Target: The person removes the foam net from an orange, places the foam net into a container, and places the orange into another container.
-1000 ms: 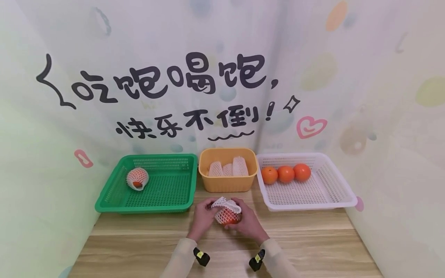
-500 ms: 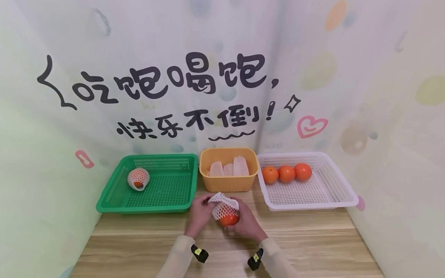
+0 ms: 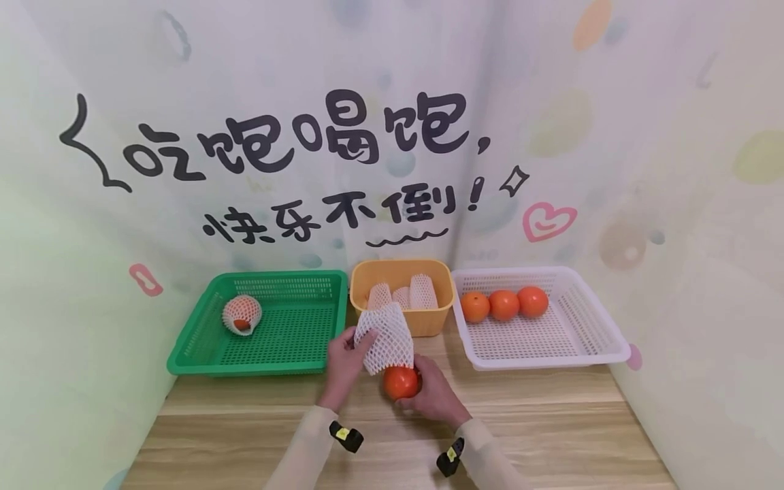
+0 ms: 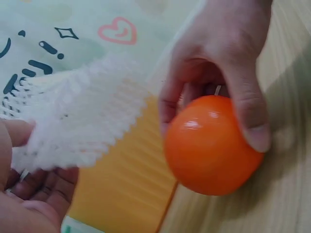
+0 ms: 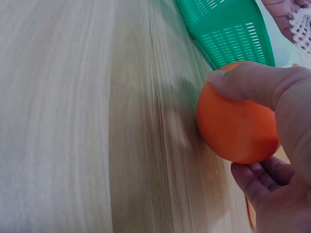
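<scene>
1. Head: right grip (image 3: pixel 433 393) holds fruit (image 3: pixel 401 384), in front of yellow box (image 3: pixel 430 326); left grip (image 3: pixel 344 359) pinches foam net (image 3: pixel 387 338), nearer box, long axis pointing boxward.
2. Left wrist: net apart from fruit.
3. Right wrist: fruit clasped, net edge-only.

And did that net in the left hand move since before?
Yes. In the head view, the net moved up from just below the yellow bin to overlap its front.

Lettered pale backdrop (image 3: pixel 275 61) — wood-grain tabletop (image 3: pixel 563 435)
</scene>
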`<state>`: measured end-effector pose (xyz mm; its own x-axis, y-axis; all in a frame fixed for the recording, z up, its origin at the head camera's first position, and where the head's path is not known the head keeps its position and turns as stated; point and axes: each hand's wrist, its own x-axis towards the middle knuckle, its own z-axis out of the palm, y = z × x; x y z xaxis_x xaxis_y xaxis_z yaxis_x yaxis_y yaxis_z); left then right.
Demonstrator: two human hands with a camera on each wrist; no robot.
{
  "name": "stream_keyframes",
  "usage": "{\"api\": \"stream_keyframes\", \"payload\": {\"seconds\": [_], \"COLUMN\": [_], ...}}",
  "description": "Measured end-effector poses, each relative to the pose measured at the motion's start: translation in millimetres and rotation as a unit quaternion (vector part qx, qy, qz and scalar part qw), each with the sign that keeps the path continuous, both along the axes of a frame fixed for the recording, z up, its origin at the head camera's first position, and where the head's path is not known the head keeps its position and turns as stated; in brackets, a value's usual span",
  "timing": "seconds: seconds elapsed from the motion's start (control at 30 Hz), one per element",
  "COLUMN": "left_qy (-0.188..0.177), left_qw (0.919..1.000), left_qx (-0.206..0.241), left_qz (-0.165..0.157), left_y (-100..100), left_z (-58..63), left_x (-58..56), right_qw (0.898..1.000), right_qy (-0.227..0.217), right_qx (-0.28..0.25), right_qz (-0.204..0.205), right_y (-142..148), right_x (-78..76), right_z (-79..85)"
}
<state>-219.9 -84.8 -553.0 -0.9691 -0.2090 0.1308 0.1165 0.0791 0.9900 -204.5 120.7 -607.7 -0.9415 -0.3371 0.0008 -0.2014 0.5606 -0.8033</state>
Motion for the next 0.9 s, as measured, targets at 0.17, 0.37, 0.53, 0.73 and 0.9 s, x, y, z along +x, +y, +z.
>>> {"api": "stream_keyframes", "payload": {"seconds": [0.17,0.37,0.53,0.73,0.9], "left_qy": [-0.011,-0.028,-0.042,-0.041,-0.054], "left_qw": [0.9999,0.9983,0.9937,0.9884,0.9836], "left_qx": [-0.013,-0.05,-0.101,-0.142,-0.168], "left_qz": [0.0,0.008,0.026,0.035,0.037], "left_y": [-6.6,-13.5,-17.2,-21.6,-27.3], "left_z": [12.4,34.7,52.1,72.8,82.1], "left_x": [-8.1,-23.5,-44.7,-70.4,-91.1], "right_qw": [1.0,1.0,1.0,1.0,1.0], "right_qy": [0.019,0.018,0.011,-0.008,-0.018], "right_qx": [0.011,0.008,0.007,0.005,0.01], "right_qz": [0.007,0.005,0.004,0.001,-0.003], "right_y": [0.7,0.2,0.0,-0.1,0.5], "right_x": [1.1,0.9,0.7,0.9,1.3], "right_z": [0.9,-1.4,-2.6,-0.8,-0.9]}}
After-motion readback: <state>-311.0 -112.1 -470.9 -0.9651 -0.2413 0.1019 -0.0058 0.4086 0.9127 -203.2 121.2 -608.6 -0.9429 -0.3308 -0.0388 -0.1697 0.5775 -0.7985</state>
